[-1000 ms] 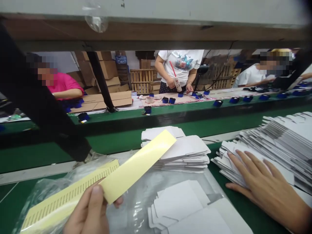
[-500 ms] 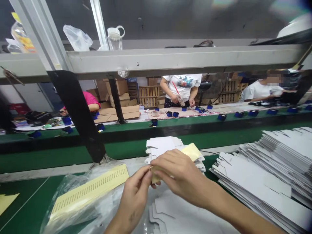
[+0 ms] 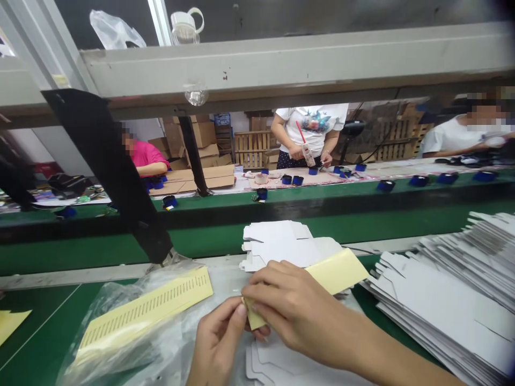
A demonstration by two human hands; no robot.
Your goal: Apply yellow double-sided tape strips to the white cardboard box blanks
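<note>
A yellow label sheet [image 3: 338, 269] runs beneath my right hand [image 3: 287, 305], its far end sticking out to the right. Both hands meet at the sheet's near end, over the bench. My left hand [image 3: 221, 335] pinches that end between thumb and fingers. The right fingers are bent round the sheet just beside it, covering most of its middle. Below my hands lie flat white box blanks [image 3: 281, 364]. To the left, another yellow sheet with a row of dark printed marks [image 3: 148, 305] rests on a clear plastic bag [image 3: 116, 295].
Flat white cartons [image 3: 277, 238] lie behind my hands, and large stacks [image 3: 446, 300] fill the right. A black post [image 3: 108, 177] rises at left under a grey shelf beam [image 3: 257, 67]. Beyond, a green conveyor [image 3: 209, 225] carries blue round parts; several co-workers sit or stand there.
The view has shifted, so the shelf sits higher. More of the yellow sheet now shows to the right of my right hand, and its held end also shows more. Both hands keep their grip.
</note>
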